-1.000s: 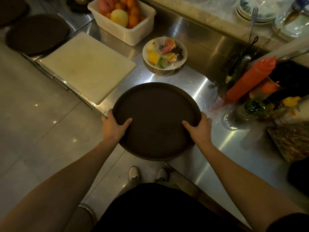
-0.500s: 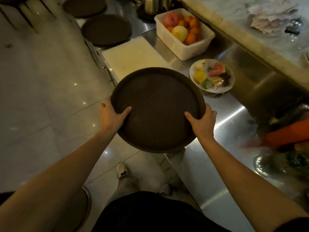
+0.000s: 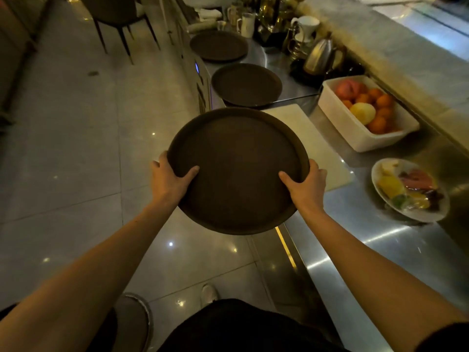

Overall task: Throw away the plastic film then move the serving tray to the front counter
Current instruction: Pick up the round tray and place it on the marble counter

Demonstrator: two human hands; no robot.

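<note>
I hold a round dark brown serving tray [image 3: 238,153] level in the air, over the floor and the left edge of the steel counter [image 3: 396,252]. My left hand [image 3: 170,177] grips its near left rim, thumb on top. My right hand [image 3: 305,185] grips the near right rim the same way. The tray carries nothing. No plastic film is in sight.
Two more dark round trays [image 3: 246,83] [image 3: 219,45] lie farther along the counter. A white cutting board [image 3: 317,146], a white tub of fruit [image 3: 365,115] and a plate of cut fruit [image 3: 408,190] sit to the right. Kettle [image 3: 321,55], cups and chairs [image 3: 119,19] stand beyond.
The tray has come up off the steel counter and moved left with both hands on it. My view has turned left along the counter, and the bottles have left the picture.
</note>
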